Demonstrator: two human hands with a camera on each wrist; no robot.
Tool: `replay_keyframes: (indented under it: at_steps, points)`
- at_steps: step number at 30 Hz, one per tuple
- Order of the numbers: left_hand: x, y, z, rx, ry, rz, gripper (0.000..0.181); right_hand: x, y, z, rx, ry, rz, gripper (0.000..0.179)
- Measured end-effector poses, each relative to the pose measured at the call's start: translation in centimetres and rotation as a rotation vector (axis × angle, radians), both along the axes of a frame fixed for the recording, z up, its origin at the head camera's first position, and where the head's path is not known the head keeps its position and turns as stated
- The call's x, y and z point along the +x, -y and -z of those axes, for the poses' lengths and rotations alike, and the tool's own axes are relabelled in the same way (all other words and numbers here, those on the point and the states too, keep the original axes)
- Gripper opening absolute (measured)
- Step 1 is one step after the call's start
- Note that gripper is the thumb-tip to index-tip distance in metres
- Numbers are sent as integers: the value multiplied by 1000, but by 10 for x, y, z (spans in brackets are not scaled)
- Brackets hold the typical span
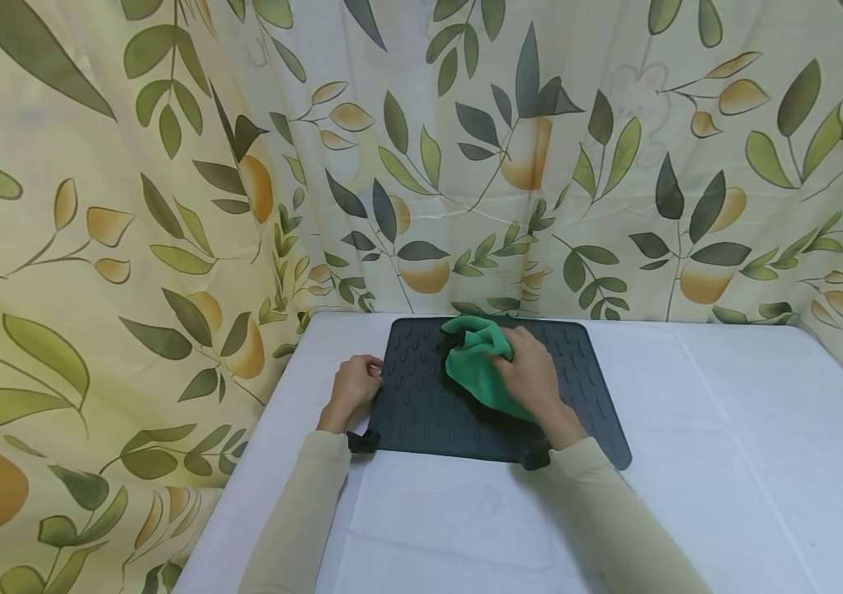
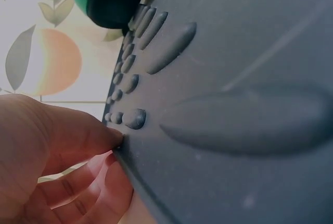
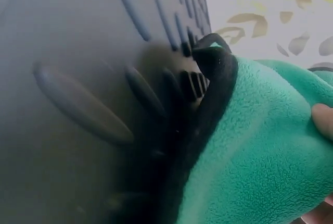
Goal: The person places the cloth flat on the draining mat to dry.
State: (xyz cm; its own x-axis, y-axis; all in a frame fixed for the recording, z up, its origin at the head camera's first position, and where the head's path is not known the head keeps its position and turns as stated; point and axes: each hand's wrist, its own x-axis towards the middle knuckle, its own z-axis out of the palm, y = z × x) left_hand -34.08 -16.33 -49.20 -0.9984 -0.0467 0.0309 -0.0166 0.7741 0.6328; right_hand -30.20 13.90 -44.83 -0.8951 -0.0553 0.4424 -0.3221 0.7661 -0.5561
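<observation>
A dark grey mat with raised oblong ridges (image 1: 421,421) lies on the table. My left hand (image 1: 352,388) pinches its left edge, the thumb on top at the rim and the other fingers curled beneath, as the left wrist view shows. In my right hand (image 1: 533,371) is a bunched green cloth with black edging (image 1: 482,363), gripped over the upper middle of the mat. The cloth (image 3: 260,146) drapes down close over the ridges in the right wrist view. Part of the right hand's fingers is hidden behind its folds.
A white cloth covers the table (image 1: 726,462), which stretches well to the right of the mat. Behind and to the left hangs a curtain (image 1: 421,165) printed with leaves and oranges, meeting the table's back edge. A black band (image 1: 364,441) sits at the left wrist.
</observation>
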Motion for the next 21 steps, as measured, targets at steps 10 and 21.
replay_keyframes:
  at_steps: [10, 21]
  points:
    - [0, -1, 0, 6, 8, -9, 28, 0, 11, 14, 74, 143, -47, 41]
    - [1, -1, -1, 10, 18, -14, 28, -1, 11, 26, 96, 237, -135, 18]
